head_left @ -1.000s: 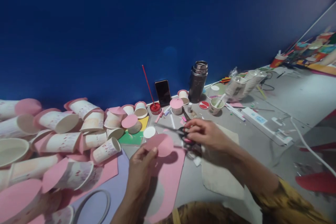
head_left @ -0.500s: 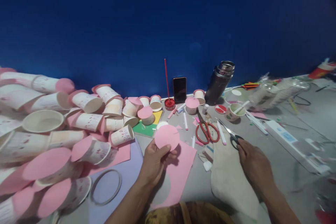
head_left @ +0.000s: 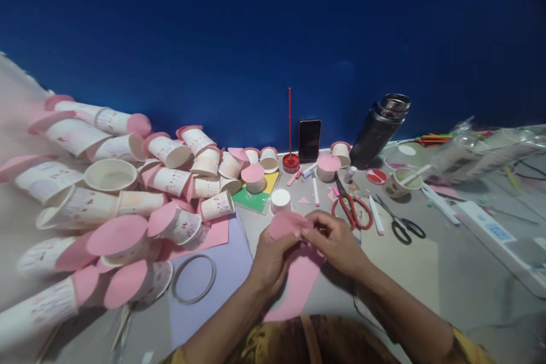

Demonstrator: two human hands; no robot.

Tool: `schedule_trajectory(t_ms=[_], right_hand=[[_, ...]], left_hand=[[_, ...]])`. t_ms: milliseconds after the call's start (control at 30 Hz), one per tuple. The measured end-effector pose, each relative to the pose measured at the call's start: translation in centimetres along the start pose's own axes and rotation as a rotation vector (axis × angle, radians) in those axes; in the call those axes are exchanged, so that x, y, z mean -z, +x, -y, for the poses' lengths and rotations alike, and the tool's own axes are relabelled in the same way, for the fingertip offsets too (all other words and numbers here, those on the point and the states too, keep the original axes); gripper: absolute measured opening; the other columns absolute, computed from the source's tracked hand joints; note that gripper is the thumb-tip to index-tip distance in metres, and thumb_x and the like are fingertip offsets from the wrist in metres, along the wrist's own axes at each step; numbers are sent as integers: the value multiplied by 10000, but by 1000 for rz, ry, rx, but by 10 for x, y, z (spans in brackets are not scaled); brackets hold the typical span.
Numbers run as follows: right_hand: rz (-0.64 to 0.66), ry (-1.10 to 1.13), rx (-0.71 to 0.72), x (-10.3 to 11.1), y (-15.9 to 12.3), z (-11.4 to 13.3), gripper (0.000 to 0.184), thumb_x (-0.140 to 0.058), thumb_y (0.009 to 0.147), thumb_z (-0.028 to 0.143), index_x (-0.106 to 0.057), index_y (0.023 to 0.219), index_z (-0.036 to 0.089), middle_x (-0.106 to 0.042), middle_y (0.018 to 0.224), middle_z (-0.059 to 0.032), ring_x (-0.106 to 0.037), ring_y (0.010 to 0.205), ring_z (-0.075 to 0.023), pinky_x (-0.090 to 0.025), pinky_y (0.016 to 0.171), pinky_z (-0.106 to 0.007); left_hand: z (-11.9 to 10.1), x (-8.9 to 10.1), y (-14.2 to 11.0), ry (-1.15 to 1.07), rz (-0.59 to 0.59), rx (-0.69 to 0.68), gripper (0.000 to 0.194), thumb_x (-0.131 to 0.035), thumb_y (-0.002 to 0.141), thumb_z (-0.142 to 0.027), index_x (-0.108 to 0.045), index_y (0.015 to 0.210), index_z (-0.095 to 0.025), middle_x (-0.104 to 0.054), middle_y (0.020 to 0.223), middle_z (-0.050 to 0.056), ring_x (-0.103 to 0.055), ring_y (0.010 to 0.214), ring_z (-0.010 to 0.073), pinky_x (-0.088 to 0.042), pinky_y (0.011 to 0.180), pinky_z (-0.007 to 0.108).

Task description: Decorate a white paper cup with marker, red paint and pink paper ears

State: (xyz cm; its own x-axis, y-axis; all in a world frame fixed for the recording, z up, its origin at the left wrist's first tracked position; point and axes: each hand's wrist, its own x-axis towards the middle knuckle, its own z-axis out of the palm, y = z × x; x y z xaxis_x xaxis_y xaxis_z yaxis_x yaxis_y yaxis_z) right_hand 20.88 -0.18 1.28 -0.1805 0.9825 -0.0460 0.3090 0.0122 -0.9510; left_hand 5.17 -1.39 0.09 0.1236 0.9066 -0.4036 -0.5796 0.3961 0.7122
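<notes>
Between both hands is a pink paper disc (head_left: 285,224), slightly bent. My left hand (head_left: 273,259) grips its lower left side, thumb on top. The fingers of my right hand (head_left: 339,242) pinch its right edge. Under the hands lies a cut sheet of pink paper (head_left: 301,287). Just beyond the disc stands a small upturned white paper cup (head_left: 280,201). Black-handled scissors (head_left: 400,220) lie on the table to the right of my hands. Red-handled scissors (head_left: 353,210) rest behind my right hand.
Many paper cups with pink discs (head_left: 117,236) are heaped at left. A grey ring (head_left: 194,278) lies on purple paper (head_left: 230,267). At the back stand a phone (head_left: 309,141), a red rod holder (head_left: 291,162) and a dark flask (head_left: 379,131). A power strip (head_left: 490,233) lies right.
My right hand has left the black-handled scissors on the table and moved left to the pink disc. The disc has gone from flat to bent. The view has shifted left.
</notes>
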Motion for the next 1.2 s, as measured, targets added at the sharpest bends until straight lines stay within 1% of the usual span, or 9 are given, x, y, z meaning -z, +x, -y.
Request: schedule_trajectory(t_ms=[100, 200, 300, 400, 567, 733, 933, 1033, 1200], right_hand=[[27, 56, -62, -1, 7, -7, 293, -634, 837, 469, -657, 765, 186, -590, 657, 12, -492, 597, -137, -369, 559, -263], [100, -9, -107, 10, 6, -13, 270, -646, 800, 441, -606, 700, 193, -498, 608, 41, -417, 571, -119, -300, 532, -255], [115, -52, -91, 12, 4, -15, 267, -653, 790, 413, -564, 657, 200, -462, 606, 48, -386, 578, -111, -271, 530, -252], [69, 10, -86, 8, 5, -17, 239, -670, 792, 418, -652, 751, 183, -493, 621, 47, -411, 582, -114, -295, 537, -250], [-61, 185, -124, 3, 5, -23, 362, -732, 774, 474, -716, 945, 155, -637, 694, 6, -550, 615, -146, -407, 571, -261], [-131, 9, 39, 3, 1, -24, 252, -622, 892, 403, -741, 901, 181, -741, 800, -43, -649, 722, -183, -477, 664, -287], [-55, -149, 262, 3, -1, -29, 241, -543, 981, 307, -751, 924, 200, -789, 882, -52, -697, 790, -186, -493, 737, -290], [-4, -186, 305, 3, -2, -32, 235, -540, 995, 285, -758, 962, 202, -799, 922, -61, -711, 829, -194, -497, 767, -294], [52, -202, 278, 3, -4, -29, 224, -552, 991, 283, -763, 983, 209, -802, 950, -69, -710, 853, -205, -497, 801, -309]], left_hand=[[-9, 8, 3, 28, 51, -20, 408, -903, 660, -264, -729, 1011, -149, -744, 849, 34, -670, 716, 143, -542, 677, 246], [-20, 18, 10, 152, 19, -126, 312, -876, 690, -342, -701, 867, -154, -663, 739, -12, -576, 650, 104, -463, 625, 212], [-26, 23, 15, 365, -6, -179, 278, -873, 663, -311, -667, 750, -146, -575, 641, -47, -457, 585, 72, -358, 566, 193], [-26, 25, 15, 502, 0, -220, 241, -839, 682, -308, -662, 734, -154, -579, 638, -42, -463, 596, 87, -347, 572, 211], [-26, 28, 18, 594, 15, -241, 203, -804, 710, -314, -665, 738, -169, -593, 632, -36, -482, 588, 102, -357, 577, 235], [-25, 30, 20, 701, 74, -258, 162, -789, 723, -286, -682, 712, -164, -618, 661, -15, -503, 611, 111, -378, 592, 242], [-21, 30, 19, 696, 103, -245, 182, -811, 712, -294, -708, 778, -158, -619, 682, -13, -510, 621, 111, -379, 588, 233], [-22, 28, 18, 701, 105, -212, 231, -828, 695, -316, -744, 827, -147, -639, 703, 5, -525, 638, 119, -383, 594, 235], [-22, 26, 16, 743, 113, -161, 252, -825, 695, -368, -735, 744, -138, -610, 637, 5, -479, 592, 111, -334, 555, 234]])
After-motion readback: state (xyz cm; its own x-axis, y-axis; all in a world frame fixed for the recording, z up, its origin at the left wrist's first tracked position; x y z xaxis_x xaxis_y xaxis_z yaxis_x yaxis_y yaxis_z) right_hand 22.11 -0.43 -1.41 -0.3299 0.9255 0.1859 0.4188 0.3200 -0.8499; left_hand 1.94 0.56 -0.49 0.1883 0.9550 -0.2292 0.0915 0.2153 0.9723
